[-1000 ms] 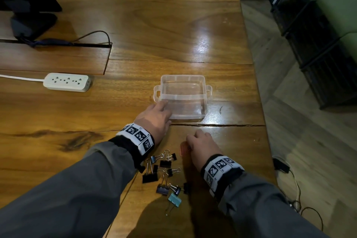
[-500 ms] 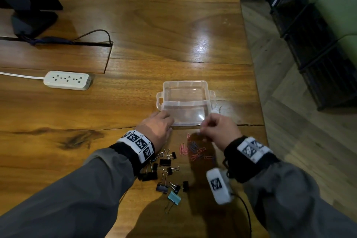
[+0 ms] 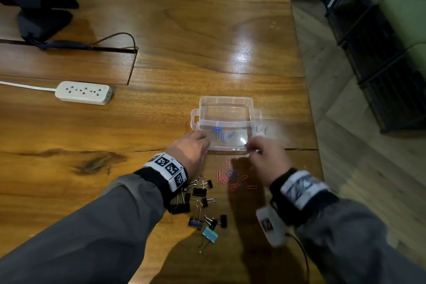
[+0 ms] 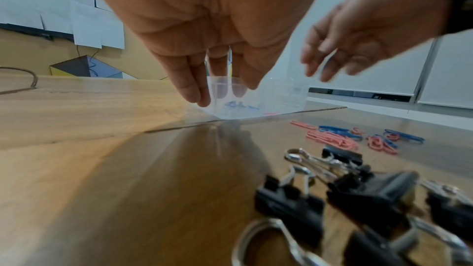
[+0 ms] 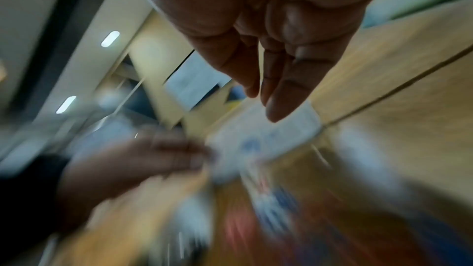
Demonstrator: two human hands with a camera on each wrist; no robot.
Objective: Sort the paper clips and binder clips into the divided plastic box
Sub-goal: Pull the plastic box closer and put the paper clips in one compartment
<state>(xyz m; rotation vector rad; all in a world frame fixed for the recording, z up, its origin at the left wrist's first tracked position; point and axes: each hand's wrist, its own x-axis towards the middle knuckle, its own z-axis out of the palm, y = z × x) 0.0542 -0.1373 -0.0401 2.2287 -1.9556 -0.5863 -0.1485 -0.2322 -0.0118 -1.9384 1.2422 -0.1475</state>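
Clear divided plastic box (image 3: 227, 101) sits on the wooden bench (image 3: 161, 30), near its right edge. Near compartment holds a few blue paper clips (image 3: 220, 132); far compartment looks bare.

Left hand (image 3: 190, 151) rests at the box's near-left corner, fingers (image 4: 190, 80) straight and together, tips touching the box wall, thumb on the rim; grip not closed round anything.

Right hand (image 3: 268, 159) is at the box's near-right corner, blurred; fingers (image 4: 317, 62) loosely spread and hanging in the left wrist view, nothing seen pinched. Right wrist view too smeared to add much.

Loose pile of pink and blue paper clips (image 3: 234, 178) lies on the bench just in front of the box, between the wrists. Black binder clips w/ silver wire handles (image 3: 199, 200) are scattered nearer the person, by the left wrist; one teal binder clip (image 3: 209, 235) sits nearest.

White power strip (image 3: 84, 92) lies well left of the box; black monitor base (image 3: 43, 21) at far left.
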